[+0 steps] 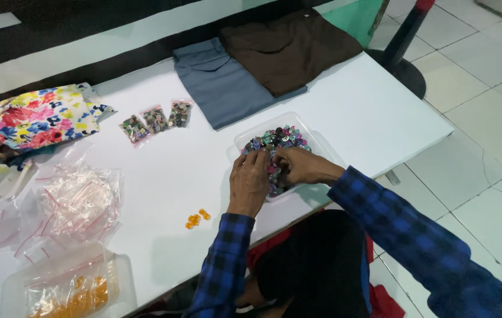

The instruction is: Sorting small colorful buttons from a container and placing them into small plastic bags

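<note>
Near the front edge of the white bench (pixel 345 112) a shallow clear plastic tray (pixel 249 136) holds a heap of small round buttons (pixel 280 138) in mixed colours, mostly dull grey, green, purple and dark. Both hands are down in this heap. The left hand (pixel 249 181) lies palm down with its fingers curled into the buttons at the tray's near side; the right hand (pixel 299 165) comes in from the other side, fingers bent and closed together at the same spot, so the fingertips of both meet. They look to be pinching or sorting buttons, but which ones cannot be told at this size. The tray's low wall keeps the loose pieces from rolling off, and its place close to the body lets both blue-and-black checked sleeves rest near the edge.

Left of the hands a few orange buttons (pixel 196 218) lie loose on the bare surface, apart from the rest. Farther back three small clear zip bags (pixel 155 121), already filled with dark buttons, lie in a row. A crumpled pile of empty zip bags with red seal strips (pixel 80 203) sits at the left, and a clear container with orange buttons bagged inside (pixel 68 288) stands in the near corner. Folded grey (pixel 218 82) and brown (pixel 289 50) garments lie flat at the far side; a flowered cloth (pixel 33 121) is bunched at the left.
</note>
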